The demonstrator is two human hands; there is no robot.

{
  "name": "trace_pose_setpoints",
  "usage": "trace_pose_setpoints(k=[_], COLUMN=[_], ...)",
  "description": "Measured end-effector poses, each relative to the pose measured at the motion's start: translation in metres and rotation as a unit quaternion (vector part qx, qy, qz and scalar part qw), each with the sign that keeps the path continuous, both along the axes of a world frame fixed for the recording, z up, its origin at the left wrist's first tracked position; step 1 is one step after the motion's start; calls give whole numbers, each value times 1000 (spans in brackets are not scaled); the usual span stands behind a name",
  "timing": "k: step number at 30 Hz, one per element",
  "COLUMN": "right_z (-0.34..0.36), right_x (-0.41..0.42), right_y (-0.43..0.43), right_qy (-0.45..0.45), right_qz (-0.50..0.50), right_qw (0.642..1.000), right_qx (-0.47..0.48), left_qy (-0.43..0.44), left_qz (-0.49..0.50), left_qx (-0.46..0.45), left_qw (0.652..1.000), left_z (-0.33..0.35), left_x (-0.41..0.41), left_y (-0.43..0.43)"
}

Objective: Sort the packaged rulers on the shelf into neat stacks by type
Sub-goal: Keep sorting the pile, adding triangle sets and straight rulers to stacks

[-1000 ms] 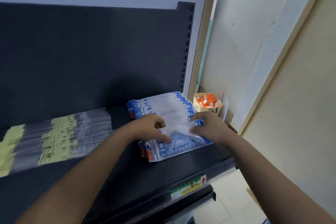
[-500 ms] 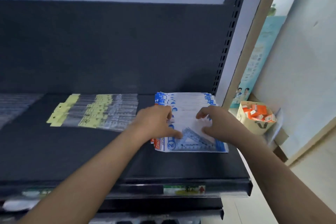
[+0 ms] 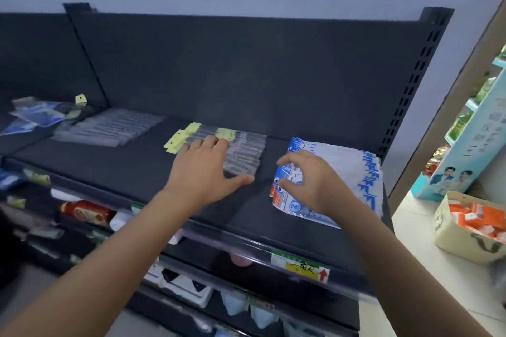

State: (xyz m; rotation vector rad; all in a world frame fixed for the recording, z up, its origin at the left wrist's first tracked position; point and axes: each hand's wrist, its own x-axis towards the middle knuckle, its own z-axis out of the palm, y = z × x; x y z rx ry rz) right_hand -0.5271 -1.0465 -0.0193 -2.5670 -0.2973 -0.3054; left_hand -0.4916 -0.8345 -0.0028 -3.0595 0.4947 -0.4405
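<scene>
On the dark shelf (image 3: 137,172) lie three groups of packaged rulers. A stack of blue-and-white geometry-set packs (image 3: 345,169) sits at the right end. Clear ruler packs with yellow header tags (image 3: 243,150) lie in the middle. A further row of clear ruler packs (image 3: 115,128) lies to the left. My left hand (image 3: 208,169) rests flat with spread fingers on the yellow-tagged packs. My right hand (image 3: 309,186) hovers over the left edge of the blue packs, fingers curled, holding nothing that I can see.
Loose blue packs (image 3: 35,117) and a stray yellow tag (image 3: 80,98) lie at the far left of the shelf. A price label (image 3: 301,267) marks the shelf's front rail. Lower shelves hold other goods. A box of orange packets (image 3: 473,227) stands on the floor at right.
My left hand left the blue packs and moved left onto the yellow-tagged ruler packs. My right hand lifted its grip and shifted to the blue stack's left edge. The view panned left.
</scene>
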Motion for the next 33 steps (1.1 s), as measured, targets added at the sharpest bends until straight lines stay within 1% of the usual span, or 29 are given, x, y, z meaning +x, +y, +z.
trace_pose_setpoints(k=[4, 8, 15, 18, 23, 26, 33], right_z=[10, 13, 16, 17, 18, 18, 7], right_x=[17, 36, 70, 88, 116, 137, 208], right_y=[52, 118, 269, 329, 420, 464, 548], right_qy=[35, 26, 13, 7, 28, 52, 62], right_qz=[18, 34, 70, 72, 91, 106, 114], right_qw=[998, 995, 994, 995, 994, 992, 991], right_qx=[-52, -85, -88, -67, -45, -48, -39], left_qy=[-7, 8, 32, 35, 33, 49, 62], left_qz=[64, 119, 197, 221, 250, 264, 274], left_qx=[37, 45, 60, 53, 49, 47, 61], left_qw=[997, 992, 978, 973, 966, 962, 958], left_z=[11, 13, 12, 12, 8, 7, -2], left_x=[-5, -2, 10, 19, 38, 55, 123], left_y=[54, 121, 270, 332, 431, 473, 547])
